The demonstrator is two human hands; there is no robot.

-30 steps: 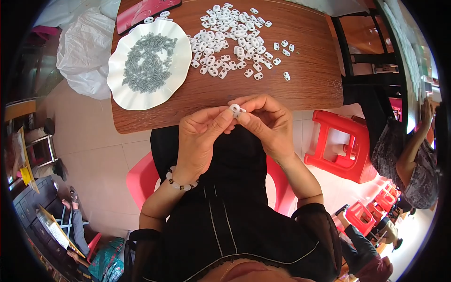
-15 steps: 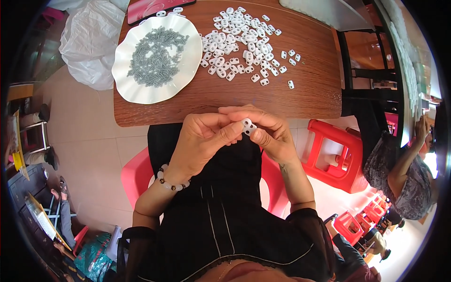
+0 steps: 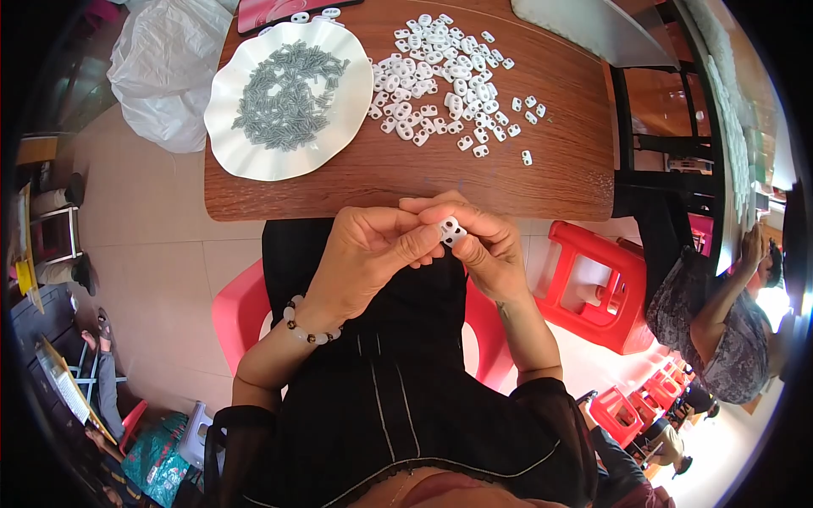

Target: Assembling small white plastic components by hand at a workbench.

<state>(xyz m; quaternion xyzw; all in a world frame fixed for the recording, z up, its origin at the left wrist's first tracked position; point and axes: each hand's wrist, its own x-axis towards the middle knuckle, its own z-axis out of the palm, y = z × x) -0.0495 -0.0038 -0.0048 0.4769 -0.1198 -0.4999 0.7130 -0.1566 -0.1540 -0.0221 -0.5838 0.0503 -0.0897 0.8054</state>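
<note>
- White plastic clip [image 3: 450,229] sits pinched between both hands just below the surface [image 3: 559,182] edge.
- Left hand [image 3: 373,254] thumb presses it; right hand [image 3: 487,245] fingers clamp it.
- Step, seemingly: fitting this piece together.
- Next likely calls for a grey part from the white plate [image 3: 227,144], beside the loose clip pile [image 3: 445,80].

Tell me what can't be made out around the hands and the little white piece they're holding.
- White plastic piece, head view: mostly covered by fingers of the left hand and right hand.
- Grey parts on the white plate: too small to identify.
- Red flat thing: cut by the top edge.
</note>
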